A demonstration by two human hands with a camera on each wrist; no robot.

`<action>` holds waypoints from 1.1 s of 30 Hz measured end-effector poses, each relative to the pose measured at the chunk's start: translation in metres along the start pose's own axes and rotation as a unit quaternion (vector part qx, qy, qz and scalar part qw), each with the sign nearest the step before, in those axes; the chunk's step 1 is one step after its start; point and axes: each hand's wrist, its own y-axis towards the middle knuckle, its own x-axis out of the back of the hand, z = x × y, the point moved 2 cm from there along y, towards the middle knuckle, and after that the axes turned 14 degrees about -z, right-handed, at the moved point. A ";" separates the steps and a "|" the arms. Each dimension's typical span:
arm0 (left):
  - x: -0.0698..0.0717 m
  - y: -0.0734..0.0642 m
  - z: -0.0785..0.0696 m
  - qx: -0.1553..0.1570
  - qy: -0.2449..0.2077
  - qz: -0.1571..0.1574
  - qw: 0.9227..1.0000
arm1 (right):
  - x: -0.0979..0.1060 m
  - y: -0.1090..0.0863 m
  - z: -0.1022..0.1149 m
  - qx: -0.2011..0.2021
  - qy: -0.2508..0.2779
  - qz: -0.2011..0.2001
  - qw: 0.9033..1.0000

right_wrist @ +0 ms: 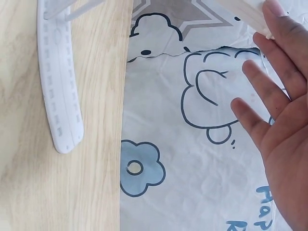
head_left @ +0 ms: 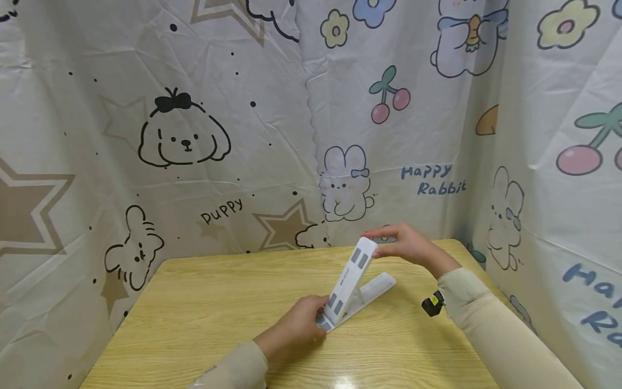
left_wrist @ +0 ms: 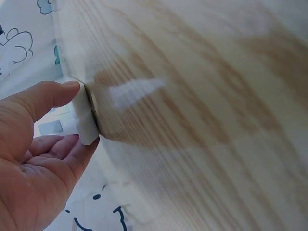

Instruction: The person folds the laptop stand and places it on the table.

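A white folding laptop stand with grey pads is spread into a V above the wooden table. Its lower arm appears to lie along the tabletop, while the upper arm slants up. My left hand grips the hinged near end; in the left wrist view its thumb and fingers pinch the white end from both sides. At the raised tip, my right hand pinches the upper arm between thumb and index finger. The right wrist view shows the other fingers of that hand spread apart from the stand.
The wooden table spreads out under both hands. Behind it and along the sides hangs a printed cloth with cartoon animals. A small black object with a yellow mark is at the right wrist.
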 end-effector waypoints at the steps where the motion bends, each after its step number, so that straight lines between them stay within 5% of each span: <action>1: 0.000 0.000 0.000 -0.001 0.002 0.002 1.000 | 0.000 -0.002 0.000 0.005 0.000 -0.004 1.000; 12: 0.008 0.009 0.015 -0.054 0.021 0.007 0.998 | -0.001 -0.011 -0.002 0.015 0.030 -0.025 0.999; 22: 0.022 0.028 0.034 -0.045 0.028 0.033 0.998 | -0.011 -0.008 0.000 -0.009 -0.016 -0.047 0.999; 27: 0.025 0.031 0.035 -0.061 0.028 0.041 0.997 | -0.014 -0.008 0.001 0.003 0.003 -0.048 0.999; 33: 0.021 0.032 0.034 -0.036 -0.032 0.039 0.998 | -0.014 -0.011 -0.002 0.029 0.043 -0.042 0.998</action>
